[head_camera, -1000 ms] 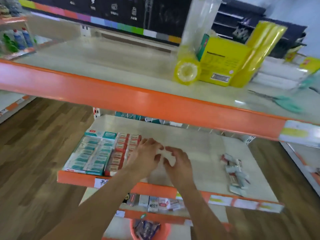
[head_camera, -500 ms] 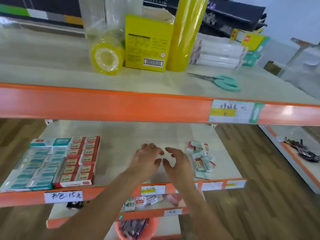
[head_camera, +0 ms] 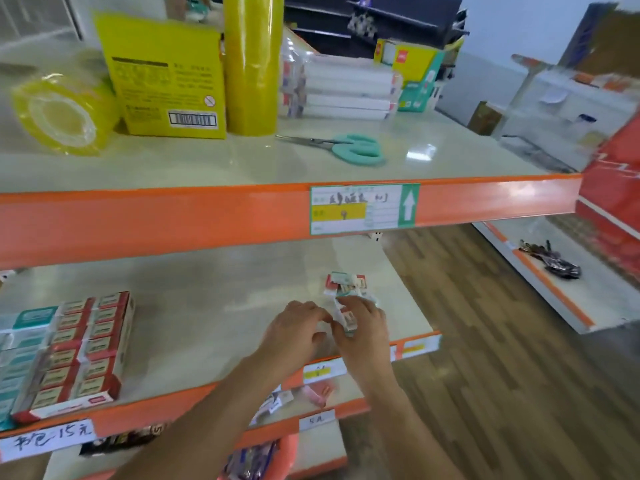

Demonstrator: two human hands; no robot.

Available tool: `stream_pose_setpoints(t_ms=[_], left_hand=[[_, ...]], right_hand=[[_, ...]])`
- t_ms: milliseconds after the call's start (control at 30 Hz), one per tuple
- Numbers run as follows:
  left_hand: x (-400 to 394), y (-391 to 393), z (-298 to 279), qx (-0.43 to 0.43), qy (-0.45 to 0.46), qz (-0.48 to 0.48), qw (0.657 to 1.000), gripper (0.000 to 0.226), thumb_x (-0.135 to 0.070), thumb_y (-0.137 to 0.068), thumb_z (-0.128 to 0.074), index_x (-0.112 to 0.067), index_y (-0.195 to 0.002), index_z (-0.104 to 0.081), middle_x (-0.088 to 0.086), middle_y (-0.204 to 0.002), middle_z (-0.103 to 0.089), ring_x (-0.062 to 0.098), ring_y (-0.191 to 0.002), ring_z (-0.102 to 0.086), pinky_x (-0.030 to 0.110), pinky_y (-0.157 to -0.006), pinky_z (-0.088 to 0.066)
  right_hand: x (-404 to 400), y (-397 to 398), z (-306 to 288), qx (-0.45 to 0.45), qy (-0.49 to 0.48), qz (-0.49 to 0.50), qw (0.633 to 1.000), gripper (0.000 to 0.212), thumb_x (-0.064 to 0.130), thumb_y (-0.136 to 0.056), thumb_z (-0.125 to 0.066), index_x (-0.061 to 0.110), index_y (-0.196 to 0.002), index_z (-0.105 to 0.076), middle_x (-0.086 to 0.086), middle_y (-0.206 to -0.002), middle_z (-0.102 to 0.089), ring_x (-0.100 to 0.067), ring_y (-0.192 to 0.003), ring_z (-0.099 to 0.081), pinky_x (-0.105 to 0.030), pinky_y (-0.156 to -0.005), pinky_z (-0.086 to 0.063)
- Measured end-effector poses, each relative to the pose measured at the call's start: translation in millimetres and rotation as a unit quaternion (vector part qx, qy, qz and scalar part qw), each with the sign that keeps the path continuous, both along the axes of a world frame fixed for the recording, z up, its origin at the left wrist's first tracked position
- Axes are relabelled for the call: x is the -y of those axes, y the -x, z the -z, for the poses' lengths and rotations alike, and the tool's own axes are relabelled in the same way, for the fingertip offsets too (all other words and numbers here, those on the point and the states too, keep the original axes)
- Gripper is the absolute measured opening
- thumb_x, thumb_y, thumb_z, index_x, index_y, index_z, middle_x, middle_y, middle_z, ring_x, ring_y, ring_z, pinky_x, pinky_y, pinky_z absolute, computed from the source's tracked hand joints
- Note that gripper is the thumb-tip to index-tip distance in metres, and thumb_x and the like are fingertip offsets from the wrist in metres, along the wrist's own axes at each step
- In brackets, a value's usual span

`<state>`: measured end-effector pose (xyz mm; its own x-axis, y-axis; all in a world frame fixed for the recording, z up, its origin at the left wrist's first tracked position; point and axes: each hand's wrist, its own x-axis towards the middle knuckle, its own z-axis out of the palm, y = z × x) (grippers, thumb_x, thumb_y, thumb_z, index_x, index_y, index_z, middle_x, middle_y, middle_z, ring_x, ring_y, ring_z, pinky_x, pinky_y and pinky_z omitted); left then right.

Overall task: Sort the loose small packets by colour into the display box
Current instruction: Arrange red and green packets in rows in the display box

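Orange-edged shelving framed the scene, and at the far left of the middle shelf (head_camera: 214,306) stood the display box (head_camera: 65,355), its rows of teal packets on the left and red-and-white packets on the right, packed tight against one another. Above it on the top shelf (head_camera: 207,161) lay a roll of yellow tape (head_camera: 62,114), then a yellow carton (head_camera: 166,77) and a tall stack of yellow rolls (head_camera: 251,64) standing beside it. Further right rested a pile of white flat packs (head_camera: 346,88), with teal-handled scissors (head_camera: 346,148) lying in front of them.

Lower down, a person's left hand (head_camera: 294,336) hovered over the middle shelf with its fingers loosely curled, its fingertips close to the right hand; whether it held anything could not be told. The right hand (head_camera: 363,329) sat just beside it at the near end of the heap of loose packets (head_camera: 346,284), its fingers curled round a red-and-white packet (head_camera: 348,318) from that heap. The heap lay near the shelf's right end, well apart from the display box. A handwritten price label (head_camera: 356,209) hung on the top shelf's orange front edge above the hands.
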<state>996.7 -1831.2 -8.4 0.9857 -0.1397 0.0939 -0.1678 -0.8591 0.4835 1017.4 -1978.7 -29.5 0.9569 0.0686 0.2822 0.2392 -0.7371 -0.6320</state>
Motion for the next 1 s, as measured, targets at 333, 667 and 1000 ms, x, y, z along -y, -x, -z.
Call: stream_pose_setpoints(t_ms=[333,667,1000], left_hand=[[50.9,-4.5,18.5,0.007,0.032,-0.007,0.999,0.023,-0.035,-0.091,-0.056,-0.031,-0.111,-0.065,-0.011,-0.113,-0.062,0.015,-0.106,-0.045,0.031,-0.084,-0.047],[53.4,-12.4,10.9,0.02,0.003,-0.001,1.0,0.022,-0.031,-0.09,-0.06,-0.027,-0.111,-0.06,-0.006,-0.109,-0.06,0.016,-0.099,-0.051,0.023,-0.074,-0.042],[39.8,-11.2,23.3,0.006,0.022,-0.01,1.0,0.026,-0.024,-0.09,-0.057,-0.032,-0.114,-0.059,-0.005,-0.11,-0.057,0.015,-0.1,-0.05,0.027,-0.08,-0.046]], right_hand=[[41.8,-0.9,3.0,-0.093,-0.002,0.049,0.995,0.038,0.015,-0.089,-0.064,0.021,-0.126,-0.06,0.005,-0.127,-0.056,-0.017,-0.116,-0.044,-0.027,-0.094,-0.04],[41.4,-1.7,7.2,-0.062,-0.041,0.048,0.996,0.027,0.014,-0.096,-0.055,0.022,-0.119,-0.063,0.01,-0.121,-0.059,-0.008,-0.111,-0.043,-0.015,-0.085,-0.033],[33.7,3.9,3.3,-0.043,-0.124,0.029,0.991,0.021,0.021,-0.102,-0.044,0.029,-0.109,-0.062,0.015,-0.105,-0.066,-0.006,-0.099,-0.06,-0.027,-0.083,-0.05]])
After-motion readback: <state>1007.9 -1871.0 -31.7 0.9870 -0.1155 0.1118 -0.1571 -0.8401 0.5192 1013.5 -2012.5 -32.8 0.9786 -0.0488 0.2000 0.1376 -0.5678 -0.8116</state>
